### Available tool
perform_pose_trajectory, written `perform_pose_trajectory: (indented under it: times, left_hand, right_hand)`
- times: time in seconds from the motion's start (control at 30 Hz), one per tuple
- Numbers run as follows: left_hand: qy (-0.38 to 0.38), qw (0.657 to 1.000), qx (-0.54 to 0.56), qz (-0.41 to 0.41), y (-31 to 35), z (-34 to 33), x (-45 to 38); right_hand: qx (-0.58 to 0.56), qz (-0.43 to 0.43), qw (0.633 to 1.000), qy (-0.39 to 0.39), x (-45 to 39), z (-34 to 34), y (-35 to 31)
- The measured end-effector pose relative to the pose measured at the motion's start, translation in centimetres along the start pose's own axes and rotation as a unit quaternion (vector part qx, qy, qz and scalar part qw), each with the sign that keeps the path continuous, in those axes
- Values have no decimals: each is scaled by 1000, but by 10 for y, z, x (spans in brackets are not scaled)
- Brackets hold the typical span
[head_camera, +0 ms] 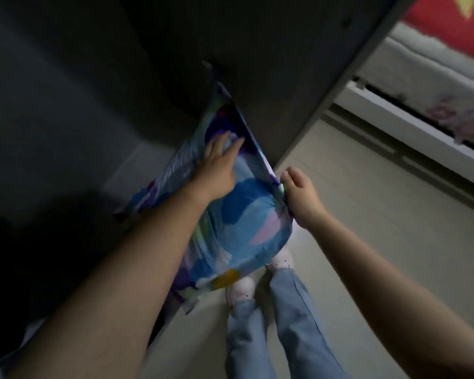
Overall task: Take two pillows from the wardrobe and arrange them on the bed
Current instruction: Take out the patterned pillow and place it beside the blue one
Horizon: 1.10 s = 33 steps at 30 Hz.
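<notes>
Pillow point(230, 220): patterned blue, half out of the dark wardrobe point(66, 105), above the floor.
Left hand point(219, 165): fingers spread flat on its top face.
Right hand point(301, 195): fingers pinching its right edge.

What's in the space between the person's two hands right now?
In the head view, the colourful blue pillow fills it. The left hand lies flat on its top face, and the right hand pinches its edge.

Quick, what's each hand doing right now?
Left hand: open, fingers spread, resting flat on the pillow.
Right hand: closed, gripping the pillow's edge.
</notes>
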<state>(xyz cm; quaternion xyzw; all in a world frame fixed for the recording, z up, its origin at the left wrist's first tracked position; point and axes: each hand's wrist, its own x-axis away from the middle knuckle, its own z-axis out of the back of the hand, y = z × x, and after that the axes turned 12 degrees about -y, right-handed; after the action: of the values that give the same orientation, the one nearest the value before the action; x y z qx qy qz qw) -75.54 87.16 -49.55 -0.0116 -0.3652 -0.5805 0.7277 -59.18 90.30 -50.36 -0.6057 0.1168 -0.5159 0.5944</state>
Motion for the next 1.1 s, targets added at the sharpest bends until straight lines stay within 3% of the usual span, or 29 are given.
perform_pose_trajectory:
  times: [0.13, 0.33, 0.4, 0.5, 0.6, 0.67, 0.77, 0.87, 1.1]
  left_hand:
    - [-40, 984, -147, -91, 73, 20, -16]
    - [-28, 934, -320, -154, 159, 40, -1]
    - [-42, 936, -298, -182, 188, 44, 11]
    - [-41, 943, -240, -225, 233, 50, 21]
    - [-25, 948, -195, -250, 286, 54, 19]
    - [-23, 945, -187, -265, 320, 54, 16]
    - [-15, 936, -200, -289, 374, 59, 4]
    - [21, 932, -230, -281, 431, 83, -16]
    - [180, 943, -200, -195, 579, 230, -55]
  right_hand:
    - [42, 10, 999, -1, 62, 62, -9]
    - [-4, -37, 983, 182, 137, 140, -21]
    - [9, -33, 979, 202, 158, 166, -26]
    - [214, -54, 965, 140, 189, 203, -33]
    - [427, -127, 886, 131, 210, 242, -40]
    - [490, -154, 846, 140, 217, 271, -45]
    - [522, -200, 819, 128, 219, 323, -54]
    - [547, -193, 803, 135, 207, 384, -76]
    - [460, -48, 829, 314, 154, 547, -212]
